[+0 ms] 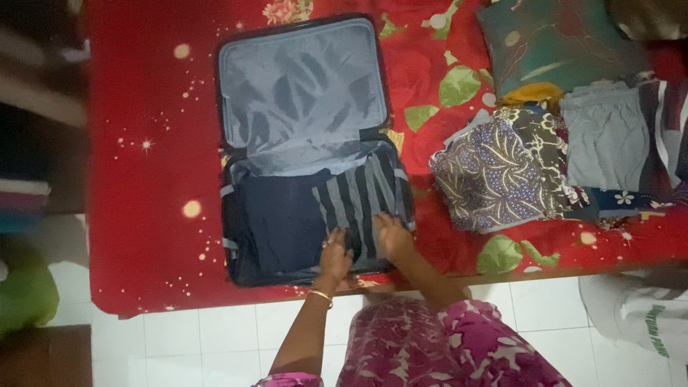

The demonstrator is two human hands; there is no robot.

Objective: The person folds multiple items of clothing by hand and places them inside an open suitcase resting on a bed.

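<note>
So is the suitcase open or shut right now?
Open. The suitcase lies flat on the bed, its grey-lined lid folded back. Both hands, left and right, press a striped garment inside.

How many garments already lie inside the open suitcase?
2: a dark navy garment fills the left side, and a striped garment lies on the right, under both hands. Others may be hidden beneath them.

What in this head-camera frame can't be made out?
- Left hand and right hand: fingertips press into the striped cloth in the suitcase; grip unclear.
- Suitcase contents: covered by the folded clothes on top.
- Left frame edge: blurred shapes, unidentifiable.
- Pile of folded clothes: lower layers hidden, far side cut off by the right edge.
</note>
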